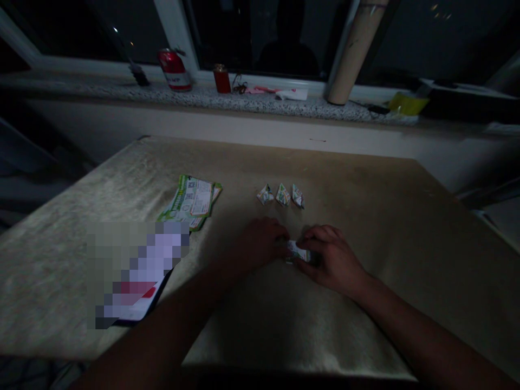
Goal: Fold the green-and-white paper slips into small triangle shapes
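Near the middle of the table, a small folded piece of printed paper [298, 251] lies between my two hands. My left hand [264, 241] grips its left end with the fingers curled. On its right side, my right hand [333, 254] pinches it between thumb and fingers. Just beyond stand three small folded paper pieces in a row: one on the left [265, 194], one in the centre [283, 195] and one on the right [298, 196]. Green-and-white printed sheets or packets [197, 197] are piled to the left of my hands.
A lit phone [136, 311], partly blurred out, lies at the left on the cloth-covered table [357, 195]. Along the stone windowsill [300, 106] are a red can [174, 70], a small red container [221, 79], a cardboard tube [353, 59] and a yellow item [407, 104].
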The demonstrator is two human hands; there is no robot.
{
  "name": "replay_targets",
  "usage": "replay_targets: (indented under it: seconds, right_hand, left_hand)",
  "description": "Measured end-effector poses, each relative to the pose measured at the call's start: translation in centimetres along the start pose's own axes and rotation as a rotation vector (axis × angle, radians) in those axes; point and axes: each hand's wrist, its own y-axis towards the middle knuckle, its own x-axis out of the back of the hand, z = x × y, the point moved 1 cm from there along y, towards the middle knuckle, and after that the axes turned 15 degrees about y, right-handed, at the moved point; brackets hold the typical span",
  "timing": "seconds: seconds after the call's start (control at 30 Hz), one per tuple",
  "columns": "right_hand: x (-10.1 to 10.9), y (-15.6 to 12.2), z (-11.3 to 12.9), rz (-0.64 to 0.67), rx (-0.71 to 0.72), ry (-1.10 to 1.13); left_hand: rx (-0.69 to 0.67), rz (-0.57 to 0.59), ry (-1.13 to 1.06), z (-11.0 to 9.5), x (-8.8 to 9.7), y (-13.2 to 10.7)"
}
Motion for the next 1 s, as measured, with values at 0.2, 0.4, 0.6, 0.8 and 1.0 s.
replay_targets:
  seconds: [0.2,0.4,0.6,0.8,1.0]
  right_hand:
    - [0.3,0.0,-0.8,0.040,0.023,0.016]
    - [0.8,0.1,-1.5,0.009,0.002,0.021]
    - [1.0,0.2,-1.1,-0.016,-0.005,0.032]
    - [0.7,0.4,-1.0,-0.036,0.056,0.115]
    - [0.7,0.3,-1.3,-0.073,0.078,0.185]
  left_hand:
    - [-0.031,0.019,0.019,0.1,-0.1,-0.5]
    - [-0.024,-0.022,-0.038,0.2,-0.4,-1.0]
    - [-0.022,-0.080,-0.049,-0.3,-0.9,-1.2]
    - [-0.020,-0.092,-0.027,-1.1,-0.8,-0.8]
    - [-0.014,-0.107,-0.081,-1.2,-0.8,-0.6]
